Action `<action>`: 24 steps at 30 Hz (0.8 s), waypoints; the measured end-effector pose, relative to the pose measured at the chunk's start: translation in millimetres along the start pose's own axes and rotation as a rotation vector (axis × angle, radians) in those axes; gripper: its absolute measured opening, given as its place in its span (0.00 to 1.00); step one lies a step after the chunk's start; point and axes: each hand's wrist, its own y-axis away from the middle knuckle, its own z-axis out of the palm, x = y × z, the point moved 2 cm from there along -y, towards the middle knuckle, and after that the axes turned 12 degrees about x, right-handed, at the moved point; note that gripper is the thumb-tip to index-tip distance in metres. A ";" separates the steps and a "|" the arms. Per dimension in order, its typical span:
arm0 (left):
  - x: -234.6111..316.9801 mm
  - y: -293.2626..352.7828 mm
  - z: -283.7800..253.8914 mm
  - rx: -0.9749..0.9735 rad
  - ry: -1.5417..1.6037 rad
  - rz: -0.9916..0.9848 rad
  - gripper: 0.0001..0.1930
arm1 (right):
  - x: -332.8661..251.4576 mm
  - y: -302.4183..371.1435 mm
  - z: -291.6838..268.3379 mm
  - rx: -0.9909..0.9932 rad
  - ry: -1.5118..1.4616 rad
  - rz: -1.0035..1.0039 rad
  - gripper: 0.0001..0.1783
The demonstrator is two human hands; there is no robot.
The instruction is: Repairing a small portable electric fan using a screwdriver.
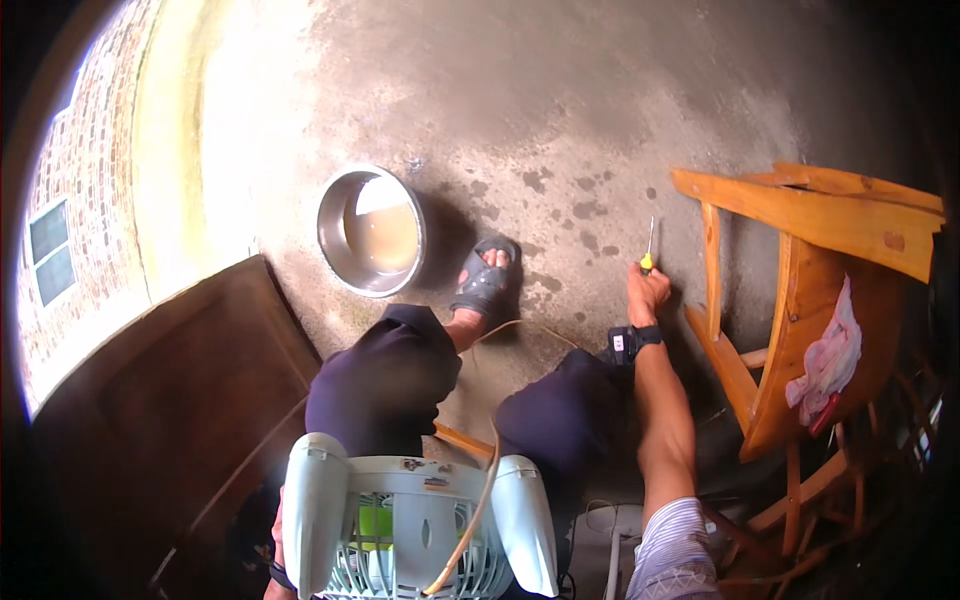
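Observation:
My right hand [650,290] is closed around the yellow handle of a screwdriver [650,245], its metal shaft pointing away over the concrete floor. A pale blue-green fan housing [420,500] rests at my lap. It has two rounded side arms, a slatted cage with something bright green inside, and a beige cord [468,530] across its front. My left hand [279,530] shows only as a sliver against the housing's left side; its fingers are hidden.
A metal basin [330,250] of cloudy water stands ahead, beside my sandalled foot [487,275]. At right is a wooden chair [800,215] with a pinkish cloth [830,355] and a red-handled tool [825,413] on it. A brown panel [170,410] stands at left.

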 end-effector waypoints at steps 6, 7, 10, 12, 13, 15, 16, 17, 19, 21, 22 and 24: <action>8.7 -10.7 7.3 -0.094 0.051 0.087 0.48 | -5.5 36.8 -39.4 -0.142 -0.210 -0.337 0.21; 7.0 -9.2 6.1 -0.111 0.070 0.106 0.48 | -19.9 52.6 -55.3 -0.237 -0.244 -0.410 0.20; 14.3 -15.5 7.6 -0.247 0.113 0.205 0.50 | -22.4 53.7 -112.4 -0.145 -0.365 -0.581 0.16; 9.1 -20.1 9.0 -0.337 0.178 0.266 0.51 | -41.3 71.6 -157.7 -0.302 -0.394 -0.329 0.10; 9.5 -22.1 9.8 -0.391 0.227 0.268 0.51 | -43.4 77.3 -177.5 -0.364 -0.496 -0.309 0.09; -0.7 -27.9 13.2 -0.501 0.363 0.228 0.54 | -63.3 104.6 -218.6 -0.283 -0.489 -0.433 0.09; 0.7 -28.9 13.9 -0.519 0.379 0.243 0.54 | -65.7 116.9 -236.0 -0.261 -0.488 -0.453 0.09; 4.5 -26.4 13.2 -0.526 0.363 0.254 0.54 | -66.6 130.4 -251.8 -0.244 -0.557 -0.453 0.09; 10.0 -17.4 12.9 -0.523 0.345 0.322 0.52 | -71.2 159.9 -287.1 -0.204 -0.627 -0.478 0.08; -1.9 -17.7 10.0 -0.588 0.411 0.349 0.52 | -78.2 200.1 -327.1 -0.216 -0.735 -0.549 0.07; -5.0 -16.3 10.5 -0.606 0.443 0.381 0.50 | -81.5 220.7 -348.3 -0.233 -0.782 -0.551 0.05; -10.0 -12.5 8.4 -0.616 0.510 0.447 0.42 | -83.5 257.4 -379.5 -0.224 -0.826 -0.565 0.05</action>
